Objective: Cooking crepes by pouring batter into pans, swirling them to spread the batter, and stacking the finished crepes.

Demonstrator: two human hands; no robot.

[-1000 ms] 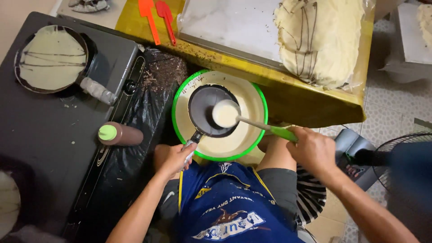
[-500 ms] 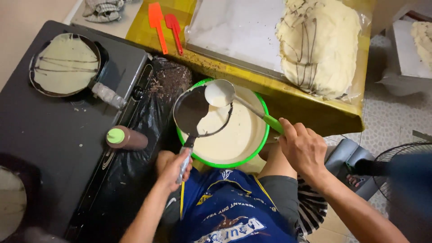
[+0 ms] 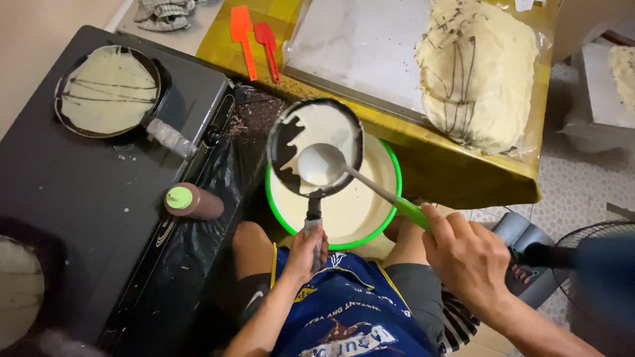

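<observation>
Head view shows us mid-pour: our left hand (image 3: 305, 248) has its fingers clamped on the handle of a small black pan (image 3: 315, 147), tilted over the green-rimmed bowl (image 3: 390, 218), and our right hand (image 3: 466, 254) grips the green handle of a ladle (image 3: 321, 165) emptying pale batter into that pan. Batter covers most of the pan so far (a dark patch remains at its left). The bowl below holds plenty more. Far left, another pan (image 3: 108, 90) on the black stove (image 3: 79, 192) holds a crepe with dark stripes; a stack of finished crepes (image 3: 477, 69) lies on the yellow tabletop (image 3: 463, 175).
</observation>
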